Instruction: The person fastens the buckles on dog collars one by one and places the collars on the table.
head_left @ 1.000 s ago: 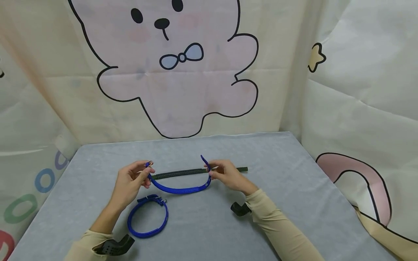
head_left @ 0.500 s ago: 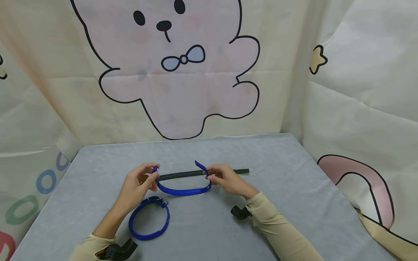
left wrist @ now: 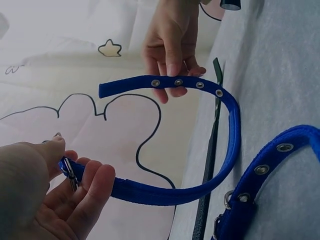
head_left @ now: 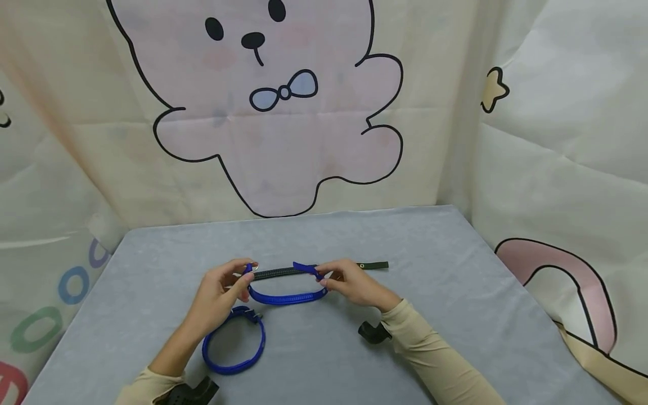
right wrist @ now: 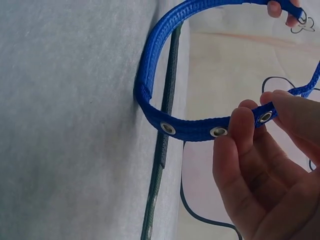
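Note:
A blue collar [head_left: 288, 299] with metal eyelets is held up in a curve between both hands. My left hand [head_left: 219, 292] pinches its buckle end; the metal buckle [left wrist: 70, 174] shows between the fingers in the left wrist view. Near the eyelets, my right hand [head_left: 349, 283] pinches the strap between thumb and fingers, and the free tip [left wrist: 107, 90] sticks out past them. Just behind lies a dark green collar [head_left: 278, 273], stretched straight on the table and partly hidden by the right hand. A second blue collar [head_left: 226, 369], buckled into a ring, lies in front.
The table [head_left: 420, 242] has a pale grey-blue cloth. Printed curtains [head_left: 425, 157] stand behind it and at both sides. A black wrist device [head_left: 374, 332] is on the right sleeve, another [head_left: 194, 392] on the left.
My left hand has moved right, closer to the right hand, so the held collar curves tighter. Its free tip has swung down and to the left, toward the buckle end.

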Demonstrator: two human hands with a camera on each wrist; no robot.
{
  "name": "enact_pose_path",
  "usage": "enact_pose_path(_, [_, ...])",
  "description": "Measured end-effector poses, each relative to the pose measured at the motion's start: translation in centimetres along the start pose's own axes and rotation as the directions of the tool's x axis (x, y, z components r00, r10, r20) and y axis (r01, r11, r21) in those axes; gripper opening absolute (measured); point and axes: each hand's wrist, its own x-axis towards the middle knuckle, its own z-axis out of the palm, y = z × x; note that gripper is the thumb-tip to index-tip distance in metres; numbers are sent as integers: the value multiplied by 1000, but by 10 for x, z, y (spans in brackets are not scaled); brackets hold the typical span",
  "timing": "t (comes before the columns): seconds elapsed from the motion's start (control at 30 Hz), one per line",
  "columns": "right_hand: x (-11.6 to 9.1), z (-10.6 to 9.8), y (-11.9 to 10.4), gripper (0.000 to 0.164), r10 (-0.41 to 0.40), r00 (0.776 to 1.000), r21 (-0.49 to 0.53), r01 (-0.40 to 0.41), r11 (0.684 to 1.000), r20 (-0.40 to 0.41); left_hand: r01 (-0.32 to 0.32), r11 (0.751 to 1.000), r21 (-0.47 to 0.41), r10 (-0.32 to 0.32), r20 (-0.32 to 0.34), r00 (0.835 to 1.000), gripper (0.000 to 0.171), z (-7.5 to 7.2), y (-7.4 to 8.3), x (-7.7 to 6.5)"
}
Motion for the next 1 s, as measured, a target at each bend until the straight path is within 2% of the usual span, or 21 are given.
enact_pose_path(0.47, [2,3,-4,33,-9,1000,-19,9,1000,4,43,999,-12,-43,52,998,34,14,8,-4])
enact_pose_path(0.77, [2,9,-11,31,10,1000,-60,-11,998,-10,26,999,20,-27,55,998,33,20,12,-6])
enact_pose_path(1.0, [2,11,-11,32,-5,1000,-86,5,996,-2,12,1000,25,-14,50,999,32,23,12,-8])
